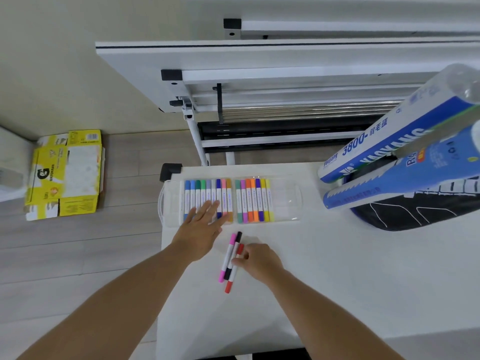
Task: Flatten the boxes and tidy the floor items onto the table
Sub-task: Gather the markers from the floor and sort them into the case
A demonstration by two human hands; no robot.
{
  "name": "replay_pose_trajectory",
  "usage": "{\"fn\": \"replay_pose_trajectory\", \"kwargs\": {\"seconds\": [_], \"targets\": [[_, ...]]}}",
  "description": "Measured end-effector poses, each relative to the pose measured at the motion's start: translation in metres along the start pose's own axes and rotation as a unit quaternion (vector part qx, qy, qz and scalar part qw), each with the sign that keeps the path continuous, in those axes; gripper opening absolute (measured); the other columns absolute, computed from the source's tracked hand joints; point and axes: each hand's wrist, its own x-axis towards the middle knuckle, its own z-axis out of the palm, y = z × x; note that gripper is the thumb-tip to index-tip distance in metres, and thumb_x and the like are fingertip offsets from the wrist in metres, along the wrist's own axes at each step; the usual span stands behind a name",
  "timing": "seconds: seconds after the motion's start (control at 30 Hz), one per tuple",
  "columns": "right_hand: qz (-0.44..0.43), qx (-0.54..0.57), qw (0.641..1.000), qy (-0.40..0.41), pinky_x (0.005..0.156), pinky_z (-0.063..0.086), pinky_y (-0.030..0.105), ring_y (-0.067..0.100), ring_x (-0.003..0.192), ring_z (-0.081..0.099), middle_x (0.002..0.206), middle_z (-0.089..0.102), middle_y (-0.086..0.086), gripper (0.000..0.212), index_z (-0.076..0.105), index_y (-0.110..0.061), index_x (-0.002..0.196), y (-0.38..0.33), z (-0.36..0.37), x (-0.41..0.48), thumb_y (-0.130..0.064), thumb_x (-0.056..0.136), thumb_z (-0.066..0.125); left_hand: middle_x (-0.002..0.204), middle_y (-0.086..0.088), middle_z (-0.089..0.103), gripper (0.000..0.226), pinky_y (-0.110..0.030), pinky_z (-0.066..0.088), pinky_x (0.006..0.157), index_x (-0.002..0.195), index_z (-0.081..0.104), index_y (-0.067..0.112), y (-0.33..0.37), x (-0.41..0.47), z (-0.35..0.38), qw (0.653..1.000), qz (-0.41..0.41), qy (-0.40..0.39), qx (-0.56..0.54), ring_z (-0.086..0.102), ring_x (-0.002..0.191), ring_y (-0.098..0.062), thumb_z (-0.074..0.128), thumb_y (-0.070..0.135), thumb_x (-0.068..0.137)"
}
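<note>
1. Your left grip [201,228] lies flat, released, on the marker case [283,201] on the table [337,268].
2. Your right grip [259,259] pinches three loose markers [226,259]; probably light and slippery, so hold mid-barrel.

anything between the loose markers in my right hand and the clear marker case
Nothing visible; bare white table lies between the pink, black and red markers and the clear plastic marker case. The left hand rests on its left row.
</note>
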Motion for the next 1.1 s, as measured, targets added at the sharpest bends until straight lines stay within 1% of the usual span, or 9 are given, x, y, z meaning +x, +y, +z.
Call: {"fn": "replay_pose_trajectory", "kwargs": {"seconds": [0.13, 0.37, 0.5, 0.6, 0.67, 0.8, 0.97, 1.03, 1.1], "targets": [[0.016, -0.023, 1.0, 0.003, 0.078, 0.053, 0.034, 0.02, 0.093, 0.066, 0.095, 0.069, -0.001, 0.044, 0.065, -0.02, 0.098, -0.003, 0.011, 0.0, -0.06, 0.081, 0.063, 0.166, -0.002, -0.018, 0.052, -0.05, 0.002, 0.125, 0.158, 0.006, 0.038, 0.0, 0.001, -0.002, 1.0, -0.002, -0.006, 0.002, -0.022, 0.151, -0.026, 0.022, 0.037, 0.109], [0.122, -0.004, 0.992, 0.032, 0.076, 0.055, 0.031, 0.023, 0.091, 0.066, 0.098, 0.066, 0.002, 0.022, 0.061, -0.017, 0.107, 0.001, 0.005, 0.004, -0.027, 0.089, 0.056, 0.166, 0.0, -0.017, 0.052, -0.048, -0.003, 0.124, 0.158, 0.007, 0.038, 0.009, 0.006, -0.003, 1.0, 0.008, -0.001, -0.005, -0.024, 0.15, -0.024, 0.022, 0.039, 0.109], [0.105, 0.006, 0.993, 0.046, 0.077, 0.057, 0.032, 0.023, 0.091, 0.067, 0.099, 0.066, 0.003, 0.019, 0.061, -0.018, 0.109, -0.003, 0.0, 0.001, -0.026, 0.092, 0.055, 0.166, 0.0, -0.018, 0.052, -0.046, -0.007, 0.122, 0.158, 0.006, 0.038, 0.018, 0.012, -0.008, 1.0, 0.024, 0.006, -0.002, -0.025, 0.149, -0.024, 0.023, 0.038, 0.109], [0.083, 0.069, 0.993, 0.04, 0.064, 0.055, 0.029, 0.017, 0.072, 0.064, 0.082, 0.063, 0.0, 0.019, 0.059, -0.021, 0.085, 0.008, -0.019, -0.004, -0.039, 0.09, 0.055, 0.166, 0.0, -0.017, 0.053, -0.046, -0.006, 0.123, 0.158, 0.005, 0.039, 0.024, 0.019, -0.012, 1.0, 0.028, 0.011, -0.005, -0.024, 0.15, -0.024, 0.024, 0.037, 0.109], [0.052, 0.119, 0.99, 0.049, 0.062, 0.051, 0.028, 0.017, 0.071, 0.062, 0.079, 0.062, -0.001, 0.025, 0.055, -0.021, 0.077, 0.021, -0.038, -0.008, -0.043, 0.089, 0.055, 0.167, -0.001, -0.015, 0.054, -0.047, -0.003, 0.123, 0.158, 0.004, 0.04, 0.028, 0.025, -0.016, 1.0, 0.024, 0.013, -0.01, -0.023, 0.15, -0.023, 0.027, 0.036, 0.109], [0.002, 0.209, 0.975, 0.08, 0.064, 0.045, 0.019, 0.013, 0.078, 0.059, 0.086, 0.059, -0.005, 0.006, 0.056, -0.021, 0.097, 0.042, -0.084, -0.008, -0.025, 0.095, 0.052, 0.167, -0.002, -0.013, 0.06, -0.049, 0.001, 0.124, 0.158, 0.004, 0.039, 0.042, 0.037, -0.026, 1.0, 0.025, 0.017, -0.009, -0.02, 0.151, -0.025, 0.036, 0.031, 0.108], [0.033, 0.368, 0.927, 0.063, 0.074, 0.06, 0.033, 0.019, 0.081, 0.068, 0.094, 0.069, 0.007, 0.014, 0.059, -0.016, 0.11, 0.055, -0.119, 0.012, -0.019, 0.098, 0.054, 0.167, -0.003, -0.017, 0.058, -0.05, -0.001, 0.124, 0.157, 0.001, 0.041, 0.056, 0.052, -0.024, 1.0, 0.013, 0.005, -0.009, -0.021, 0.151, -0.028, 0.031, 0.035, 0.108], [0.012, 0.435, 0.9, 0.034, 0.079, 0.06, 0.037, 0.022, 0.084, 0.068, 0.101, 0.068, 0.012, 0.018, 0.06, -0.016, 0.116, 0.058, -0.129, 0.017, -0.016, 0.098, 0.055, 0.166, -0.002, -0.02, 0.06, -0.052, -0.001, 0.124, 0.157, -0.001, 0.042, 0.058, 0.055, -0.02, 1.0, 0.01, -0.006, -0.004, -0.024, 0.15, -0.028, 0.033, 0.036, 0.108], [0.003, 0.46, 0.888, 0.021, 0.079, 0.058, 0.034, 0.022, 0.085, 0.064, 0.104, 0.066, 0.011, 0.024, 0.059, -0.02, 0.123, 0.061, -0.136, 0.022, -0.017, 0.1, 0.052, 0.165, -0.004, -0.022, 0.062, -0.053, -0.001, 0.123, 0.157, 0.001, 0.042, 0.059, 0.056, -0.015, 1.0, 0.012, -0.004, 0.004, -0.024, 0.15, -0.029, 0.037, 0.036, 0.107]]}}
